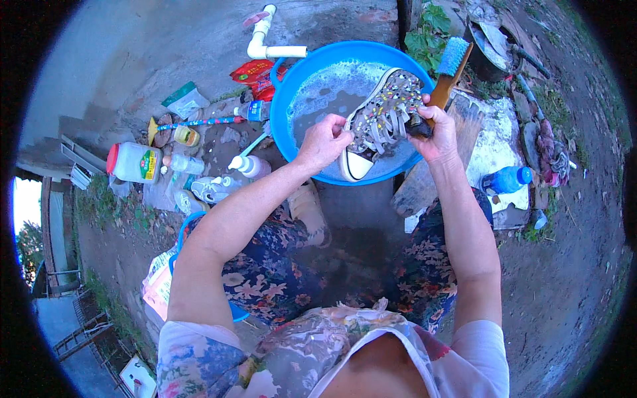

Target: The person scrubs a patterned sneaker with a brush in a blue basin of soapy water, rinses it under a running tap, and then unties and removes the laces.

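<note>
From my seat I start with the biggest thing: a round blue plastic basin on the bare concrete ground, holding grey sudsy water. Over its near right rim lies a patterned canvas sneaker, speckled upper, loose pale laces, white rubber toe cap pointing toward me and overhanging the near rim.

A white plastic pipe elbow stands at the basin's far left edge, with a red foil packet just beside it. Right of the basin sits a weathered wooden plank against a pale stone slab, and a blue-capped bottle lies on the slab's near side.

Crowding the ground left of the basin (a cluttered patch) I see a white jug with a red cap, a small white squeeze bottle, a clear bottle and a thin striped stick.

My left hand is curled closed on the sneaker's left side near the laces, pinching the upper. My right hand is clenched around the wooden handle of a scrub brush, whose blue bristled head sticks up past the basin's far right rim; that hand also presses against the sneaker's right side.
</note>
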{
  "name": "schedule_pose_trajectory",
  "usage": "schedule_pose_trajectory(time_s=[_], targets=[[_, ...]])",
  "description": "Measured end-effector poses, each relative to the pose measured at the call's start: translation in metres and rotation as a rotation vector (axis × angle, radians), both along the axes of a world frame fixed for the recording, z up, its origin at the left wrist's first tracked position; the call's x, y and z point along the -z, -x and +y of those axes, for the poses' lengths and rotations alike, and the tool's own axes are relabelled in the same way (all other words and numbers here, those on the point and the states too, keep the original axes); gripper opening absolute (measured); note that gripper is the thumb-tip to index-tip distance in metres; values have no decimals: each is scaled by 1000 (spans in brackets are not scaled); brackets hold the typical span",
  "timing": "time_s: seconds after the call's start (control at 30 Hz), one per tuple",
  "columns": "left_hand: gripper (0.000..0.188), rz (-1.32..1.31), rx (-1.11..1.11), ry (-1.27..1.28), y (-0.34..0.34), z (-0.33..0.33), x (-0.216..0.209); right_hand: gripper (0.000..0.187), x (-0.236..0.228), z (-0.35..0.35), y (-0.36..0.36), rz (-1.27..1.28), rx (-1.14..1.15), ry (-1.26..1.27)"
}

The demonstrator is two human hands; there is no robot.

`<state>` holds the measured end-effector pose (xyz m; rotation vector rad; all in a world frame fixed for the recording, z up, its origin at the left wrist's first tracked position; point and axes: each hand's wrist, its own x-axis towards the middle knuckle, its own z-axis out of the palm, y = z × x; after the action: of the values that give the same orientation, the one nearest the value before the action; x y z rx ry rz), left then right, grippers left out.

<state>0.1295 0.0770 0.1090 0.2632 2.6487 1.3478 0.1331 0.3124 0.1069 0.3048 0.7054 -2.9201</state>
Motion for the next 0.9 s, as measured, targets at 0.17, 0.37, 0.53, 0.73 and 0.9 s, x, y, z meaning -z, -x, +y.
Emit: schedule_pose_trajectory(time_s=[0.17,0.37,0.53,0.73,0.9], targets=[[29,125,60,209,-4,2,-16,28,-10,1,-5,-2,-16,-37],[25,566,-11,296,4,0,-42,32,-4,6,-6,157,-101,-208],[21,725,13,254,14,-7,-46,36,-10,0,-8,129,-132,-292],[19,737,68,309,21,-19,-50,27,-25,6,-10,-88,-253,-659],[19,606,129,424,47,-36,-59,26,-12,21,9,-121,-55,-951]])
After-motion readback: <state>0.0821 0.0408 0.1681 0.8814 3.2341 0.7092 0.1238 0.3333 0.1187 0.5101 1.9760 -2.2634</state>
